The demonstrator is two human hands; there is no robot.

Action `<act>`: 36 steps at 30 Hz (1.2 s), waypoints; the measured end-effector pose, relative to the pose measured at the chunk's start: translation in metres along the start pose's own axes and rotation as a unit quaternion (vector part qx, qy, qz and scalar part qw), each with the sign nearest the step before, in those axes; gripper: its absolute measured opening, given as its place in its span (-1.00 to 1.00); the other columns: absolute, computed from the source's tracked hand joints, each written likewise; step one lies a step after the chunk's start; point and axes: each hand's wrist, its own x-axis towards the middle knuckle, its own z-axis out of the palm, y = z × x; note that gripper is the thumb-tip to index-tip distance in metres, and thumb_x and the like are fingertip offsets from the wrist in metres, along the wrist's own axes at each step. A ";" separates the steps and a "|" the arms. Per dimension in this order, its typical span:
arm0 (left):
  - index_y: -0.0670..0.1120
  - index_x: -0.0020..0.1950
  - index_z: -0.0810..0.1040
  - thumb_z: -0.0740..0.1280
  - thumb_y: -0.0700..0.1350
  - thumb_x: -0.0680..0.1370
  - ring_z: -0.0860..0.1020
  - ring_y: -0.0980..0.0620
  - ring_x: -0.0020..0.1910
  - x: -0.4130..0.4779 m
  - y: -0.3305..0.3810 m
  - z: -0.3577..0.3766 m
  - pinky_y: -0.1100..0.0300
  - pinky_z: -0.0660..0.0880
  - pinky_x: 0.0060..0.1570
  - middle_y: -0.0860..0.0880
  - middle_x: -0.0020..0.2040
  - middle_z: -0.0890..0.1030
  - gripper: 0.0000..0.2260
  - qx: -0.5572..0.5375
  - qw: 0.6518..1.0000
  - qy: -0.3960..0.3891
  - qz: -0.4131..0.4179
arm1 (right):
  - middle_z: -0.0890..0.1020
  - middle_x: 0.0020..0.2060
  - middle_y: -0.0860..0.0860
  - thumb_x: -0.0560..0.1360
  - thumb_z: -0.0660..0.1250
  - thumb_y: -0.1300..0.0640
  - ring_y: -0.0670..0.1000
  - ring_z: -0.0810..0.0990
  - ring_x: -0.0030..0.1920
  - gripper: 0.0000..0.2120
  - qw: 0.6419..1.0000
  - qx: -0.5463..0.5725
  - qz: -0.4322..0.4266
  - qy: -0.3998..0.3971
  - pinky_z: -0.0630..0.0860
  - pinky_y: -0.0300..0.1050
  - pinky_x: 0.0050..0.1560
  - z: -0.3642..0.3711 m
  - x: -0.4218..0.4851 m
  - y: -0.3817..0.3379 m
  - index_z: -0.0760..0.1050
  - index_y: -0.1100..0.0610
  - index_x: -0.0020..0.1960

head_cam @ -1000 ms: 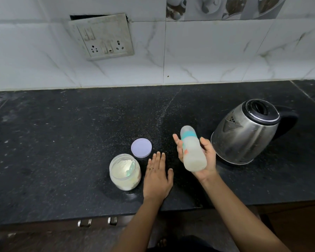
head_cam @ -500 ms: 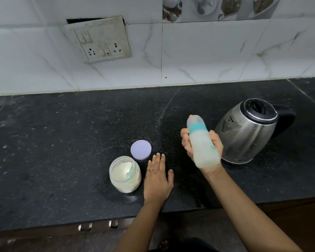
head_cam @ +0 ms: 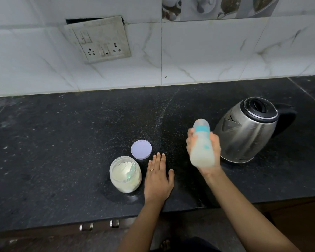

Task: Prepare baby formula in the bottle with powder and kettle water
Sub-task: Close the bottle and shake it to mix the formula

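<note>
My right hand (head_cam: 214, 148) grips a baby bottle (head_cam: 202, 148) with a teal collar and a clear cap, held above the counter, blurred, its body full of milky white liquid. The steel kettle (head_cam: 247, 131) with a black lid and handle stands just right of the bottle. My left hand (head_cam: 157, 176) lies flat on the black counter (head_cam: 62, 142), palm down, fingers together, holding nothing. Left of it stands the open powder jar (head_cam: 125, 173) with white powder and a scoop inside. Its lilac lid (head_cam: 141, 149) lies behind the jar.
A white tiled wall with a switch and socket plate (head_cam: 98, 40) rises behind the counter. The counter's front edge runs below my left wrist, with drawer handles (head_cam: 99, 225) under it.
The bottle in my right hand has risen and shifted right towards the kettle over the last second, then dropped slightly and blurred. My left hand and the jar have stayed put.
</note>
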 end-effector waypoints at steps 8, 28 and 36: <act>-0.17 0.48 0.32 0.06 0.08 0.55 0.25 -0.05 0.48 -0.002 0.001 -0.002 0.16 -0.07 0.48 -0.15 0.47 0.33 -0.44 0.005 1.000 -0.002 -0.001 | 0.54 0.00 0.14 0.39 0.45 0.13 0.05 0.58 -0.18 -0.39 0.996 -0.024 0.081 0.016 0.58 -0.05 -0.18 -0.007 -0.005 0.011 0.29 0.20 0.36; -0.15 0.52 0.25 -0.01 0.10 0.55 0.15 -0.02 0.52 -0.001 0.002 -0.002 0.18 -0.15 0.47 -0.13 0.51 0.25 -0.41 0.002 1.000 -0.001 0.004 | 0.52 0.18 0.27 0.35 0.43 0.19 0.22 0.59 0.02 -0.19 0.994 -0.054 0.094 -0.007 0.57 0.23 0.01 0.003 -0.013 -0.011 0.06 0.20 0.46; -0.20 0.46 0.34 0.06 0.07 0.55 0.26 -0.07 0.47 -0.001 0.003 -0.003 0.15 -0.07 0.46 -0.18 0.46 0.35 -0.45 0.007 1.000 -0.006 0.000 | 0.51 0.11 0.26 0.48 0.36 0.05 0.17 0.62 -0.13 -0.43 0.992 0.005 0.128 -0.020 0.62 0.04 -0.15 -0.021 -0.017 0.011 0.24 0.36 0.31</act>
